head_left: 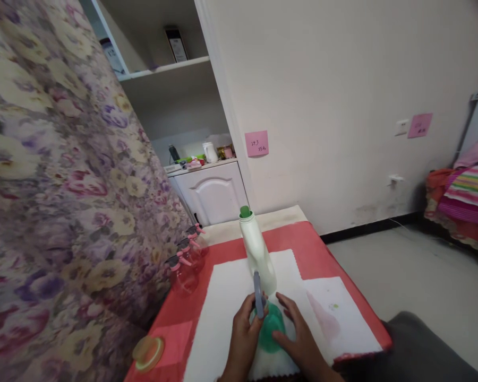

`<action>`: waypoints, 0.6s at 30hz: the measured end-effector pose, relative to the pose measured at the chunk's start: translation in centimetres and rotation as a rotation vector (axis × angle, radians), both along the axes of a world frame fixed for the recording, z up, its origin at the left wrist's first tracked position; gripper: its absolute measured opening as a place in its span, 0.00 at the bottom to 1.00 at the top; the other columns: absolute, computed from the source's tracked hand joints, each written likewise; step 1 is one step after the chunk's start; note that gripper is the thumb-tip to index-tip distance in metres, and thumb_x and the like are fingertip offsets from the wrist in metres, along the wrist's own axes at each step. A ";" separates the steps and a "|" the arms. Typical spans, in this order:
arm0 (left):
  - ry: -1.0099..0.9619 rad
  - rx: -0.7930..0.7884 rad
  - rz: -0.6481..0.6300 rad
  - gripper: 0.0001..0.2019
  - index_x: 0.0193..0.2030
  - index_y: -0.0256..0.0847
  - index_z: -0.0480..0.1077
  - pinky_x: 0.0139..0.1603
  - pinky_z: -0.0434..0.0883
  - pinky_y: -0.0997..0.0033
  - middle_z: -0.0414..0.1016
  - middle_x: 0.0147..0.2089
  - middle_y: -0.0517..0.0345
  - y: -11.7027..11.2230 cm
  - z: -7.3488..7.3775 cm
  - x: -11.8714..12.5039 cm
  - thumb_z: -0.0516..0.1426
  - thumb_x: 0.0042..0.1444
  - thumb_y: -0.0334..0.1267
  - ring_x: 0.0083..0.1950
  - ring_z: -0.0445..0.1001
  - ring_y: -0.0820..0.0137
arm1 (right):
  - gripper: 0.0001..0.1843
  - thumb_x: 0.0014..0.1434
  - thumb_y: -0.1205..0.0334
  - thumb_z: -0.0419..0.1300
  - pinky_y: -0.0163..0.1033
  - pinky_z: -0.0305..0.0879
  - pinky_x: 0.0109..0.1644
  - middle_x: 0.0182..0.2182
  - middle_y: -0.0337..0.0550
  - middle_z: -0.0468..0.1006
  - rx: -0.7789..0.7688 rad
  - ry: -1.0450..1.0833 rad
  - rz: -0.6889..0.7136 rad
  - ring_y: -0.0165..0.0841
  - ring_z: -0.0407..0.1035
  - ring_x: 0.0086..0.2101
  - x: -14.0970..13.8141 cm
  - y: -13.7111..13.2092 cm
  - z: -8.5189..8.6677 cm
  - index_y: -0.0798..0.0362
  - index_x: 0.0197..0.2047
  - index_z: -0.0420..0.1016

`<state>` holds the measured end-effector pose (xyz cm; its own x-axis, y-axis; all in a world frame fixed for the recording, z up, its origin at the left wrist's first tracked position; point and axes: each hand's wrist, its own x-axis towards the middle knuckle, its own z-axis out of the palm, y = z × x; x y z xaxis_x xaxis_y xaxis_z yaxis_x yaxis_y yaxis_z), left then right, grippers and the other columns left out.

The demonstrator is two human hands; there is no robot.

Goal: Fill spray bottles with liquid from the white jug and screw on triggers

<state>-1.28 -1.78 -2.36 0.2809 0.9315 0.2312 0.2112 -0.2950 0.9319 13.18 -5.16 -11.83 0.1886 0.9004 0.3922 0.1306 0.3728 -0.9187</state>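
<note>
My left hand (244, 324) gripped a slim grey piece (258, 294) at eleven o'clock of the rounded, see-through green vessel (270, 333), near six o'clock on the red-covered tabletop (298, 239). My right hand (300, 335) curved loosely at three o'clock, contact unclear; steadying the vessel there seemed wise.

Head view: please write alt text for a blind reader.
A person's left hand holds a grey plastic piece; the right hand curves beside a translucent green container. Behind, a tall pale-green plastic bottle stands on a white sheet.
</note>
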 end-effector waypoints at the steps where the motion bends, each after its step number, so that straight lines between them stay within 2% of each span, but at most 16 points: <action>1: 0.002 0.002 -0.001 0.15 0.46 0.42 0.74 0.51 0.72 0.64 0.80 0.49 0.51 0.0 -0.1 0.0 0.60 0.54 0.45 0.49 0.77 0.58 | 0.31 0.56 0.55 0.61 0.47 0.60 0.62 0.59 0.48 0.67 0.022 -0.003 -0.027 0.44 0.61 0.60 0.3 -0.1 1.1 0.48 0.62 0.62; 4: -0.003 0.020 -0.002 0.15 0.48 0.42 0.74 0.53 0.71 0.63 0.79 0.50 0.51 0.1 -0.6 0.0 0.60 0.54 0.42 0.51 0.76 0.58 | 0.20 0.56 0.59 0.60 0.43 0.67 0.53 0.49 0.45 0.73 0.075 -0.036 -0.021 0.41 0.68 0.51 0.7 -0.1 4.8 0.47 0.53 0.72; 6: -0.009 0.036 0.000 0.16 0.49 0.42 0.73 0.55 0.70 0.62 0.79 0.51 0.51 0.3 -1.1 -0.1 0.59 0.53 0.39 0.53 0.75 0.57 | 0.18 0.54 0.64 0.60 0.41 0.68 0.48 0.42 0.42 0.74 0.077 -0.063 -0.004 0.38 0.70 0.44 0.3 0.2 6.9 0.47 0.49 0.74; 8: -0.015 0.043 0.008 0.17 0.50 0.43 0.72 0.55 0.70 0.61 0.78 0.52 0.51 0.4 -1.4 -0.3 0.59 0.52 0.36 0.54 0.75 0.57 | 0.18 0.50 0.69 0.59 0.40 0.68 0.44 0.37 0.40 0.72 0.048 -0.077 -0.006 0.36 0.69 0.38 -0.2 0.6 8.3 0.48 0.46 0.76; 12: -0.044 0.030 0.001 0.17 0.50 0.43 0.72 0.56 0.69 0.59 0.78 0.53 0.51 0.6 -1.6 -0.3 0.58 0.52 0.34 0.54 0.74 0.56 | 0.18 0.48 0.72 0.58 0.38 0.68 0.40 0.33 0.38 0.70 0.010 -0.080 -0.019 0.33 0.68 0.32 -0.8 1.1 8.8 0.50 0.43 0.77; 18: -0.089 0.051 0.008 0.19 0.50 0.43 0.73 0.58 0.69 0.59 0.78 0.53 0.51 0.7 -1.5 0.0 0.59 0.48 0.32 0.55 0.74 0.56 | 0.20 0.48 0.73 0.58 0.37 0.66 0.40 0.32 0.38 0.68 0.013 -0.128 0.037 0.33 0.67 0.33 -0.8 1.4 8.8 0.50 0.44 0.79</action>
<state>-1.32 -1.12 -3.88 0.2497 0.9200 0.3022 0.1305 -0.3412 0.9309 12.41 -3.80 -2.99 0.1027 0.9004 0.4228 0.2319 0.3916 -0.8904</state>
